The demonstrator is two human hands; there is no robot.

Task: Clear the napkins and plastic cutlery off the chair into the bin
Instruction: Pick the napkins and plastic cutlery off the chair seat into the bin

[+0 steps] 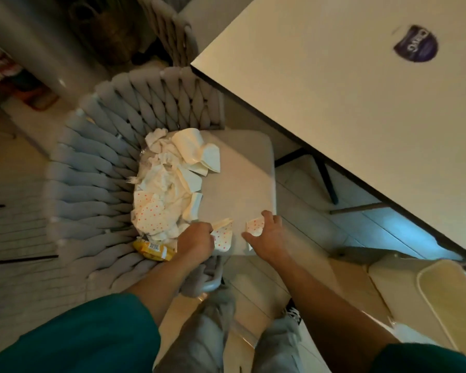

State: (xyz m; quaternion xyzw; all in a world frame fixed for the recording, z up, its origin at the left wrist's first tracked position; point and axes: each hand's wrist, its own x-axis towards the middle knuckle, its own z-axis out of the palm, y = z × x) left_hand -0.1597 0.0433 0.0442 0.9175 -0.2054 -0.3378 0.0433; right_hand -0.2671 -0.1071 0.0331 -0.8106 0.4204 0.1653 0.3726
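Note:
A grey woven chair [92, 184] with a pale seat cushion [242, 170] holds a heap of crumpled white and orange-dotted napkins [170, 181] along the seat's left side. A white plastic fork [132, 180] pokes out at the heap's left edge. My left hand [195, 242] grips a dotted napkin [222, 236] at the near edge of the seat. My right hand [267, 234] pinches another small dotted napkin [254, 227] just to its right. A yellow wrapper [154, 249] lies by my left wrist.
A white table [361, 103] with a dark round sticker [416, 44] stands at the right, its dark legs beside the chair. A beige lidded bin [441, 300] stands at the lower right. A second woven chair [172, 28] is behind.

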